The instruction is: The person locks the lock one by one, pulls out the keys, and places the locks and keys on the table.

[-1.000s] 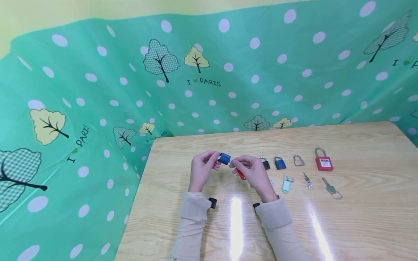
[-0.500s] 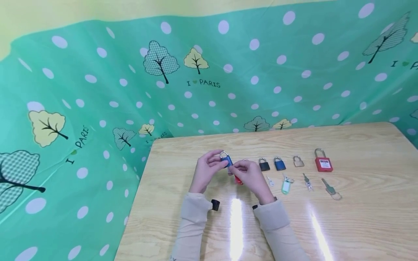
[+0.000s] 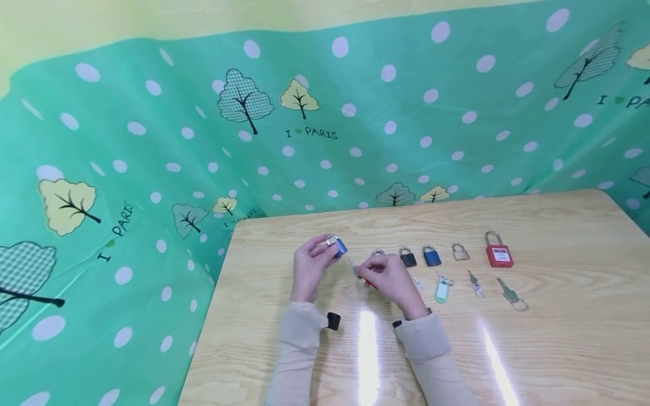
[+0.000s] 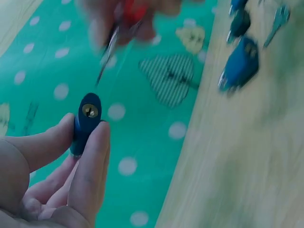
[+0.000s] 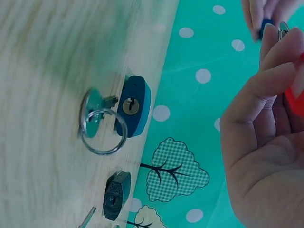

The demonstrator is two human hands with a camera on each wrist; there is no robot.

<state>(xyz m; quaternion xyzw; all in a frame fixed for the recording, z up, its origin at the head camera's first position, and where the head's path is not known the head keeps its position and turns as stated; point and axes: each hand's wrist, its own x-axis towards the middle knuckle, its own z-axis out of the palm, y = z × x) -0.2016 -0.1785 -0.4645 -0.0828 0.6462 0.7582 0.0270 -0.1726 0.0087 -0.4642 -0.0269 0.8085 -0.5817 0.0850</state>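
My left hand [image 3: 308, 269] holds a small blue padlock [image 3: 341, 248] between thumb and fingers, its shackle upward in the head view. In the left wrist view, the brass keyhole in the base of that padlock [image 4: 85, 123] faces the camera. My right hand [image 3: 390, 277] pinches a key [image 3: 352, 267] with a red tag [image 3: 372, 284], mostly covered by the fingers. The key's blade [image 4: 105, 59] points toward the padlock, with a gap between them. The right wrist view shows the red tag [image 5: 297, 92] against the right palm.
To the right lie a black padlock [image 3: 408, 257], a blue padlock [image 3: 431, 256], a small silvery padlock [image 3: 460, 252] and a red padlock [image 3: 500, 255]. Another shackle [image 3: 378, 252] shows behind my right hand. In front lie several keys, including a green-tagged set [image 3: 442, 288] and a large key [image 3: 510, 293].
The key was at the held padlock's base and is now apart from it. My left hand has turned the padlock so its shackle points up, and has shifted slightly left.
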